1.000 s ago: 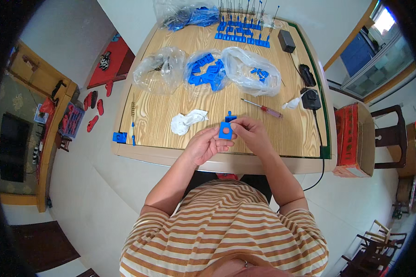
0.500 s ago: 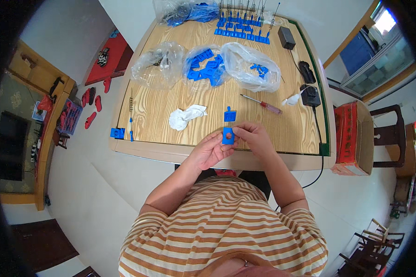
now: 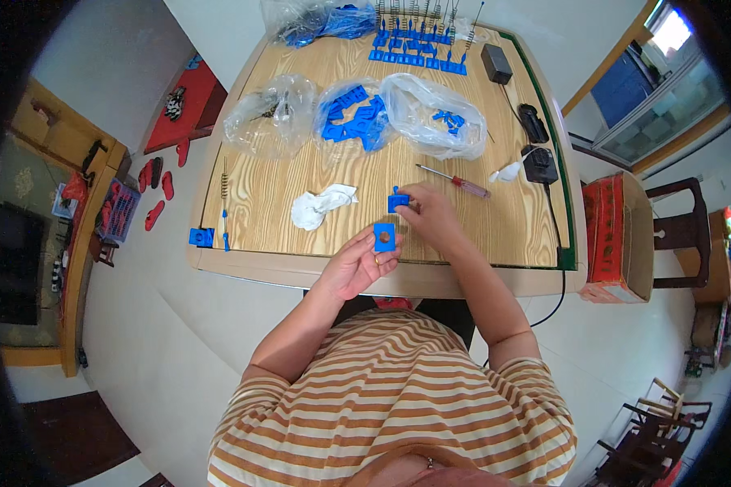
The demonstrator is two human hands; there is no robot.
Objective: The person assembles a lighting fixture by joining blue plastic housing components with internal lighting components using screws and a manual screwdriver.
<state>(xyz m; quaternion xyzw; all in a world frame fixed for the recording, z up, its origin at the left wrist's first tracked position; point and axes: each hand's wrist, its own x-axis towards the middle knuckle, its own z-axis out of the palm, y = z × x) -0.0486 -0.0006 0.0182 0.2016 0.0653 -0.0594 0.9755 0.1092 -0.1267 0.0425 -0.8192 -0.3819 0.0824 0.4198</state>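
Close to the table's front edge, my left hand holds a blue rectangular plastic piece with a round hole, gripped by its side. My right hand reaches just beyond it, thumb and fingers pinching a second blue plastic piece with a small stem at the table surface. Whether that piece is lifted off the wood I cannot tell. A crumpled white tissue lies left of both hands. At the left front corner are a thin rod with a spring and a small blue block.
A screwdriver lies right of my right hand. Clear plastic bags with blue parts stand across the middle, and rows of blue pieces with upright springs at the back. A black adapter with its cable is near the right edge.
My right hand has left the holed blue piece and moved forward onto the stemmed piece lying on the table. My left hand keeps the holed piece, now slightly further left.
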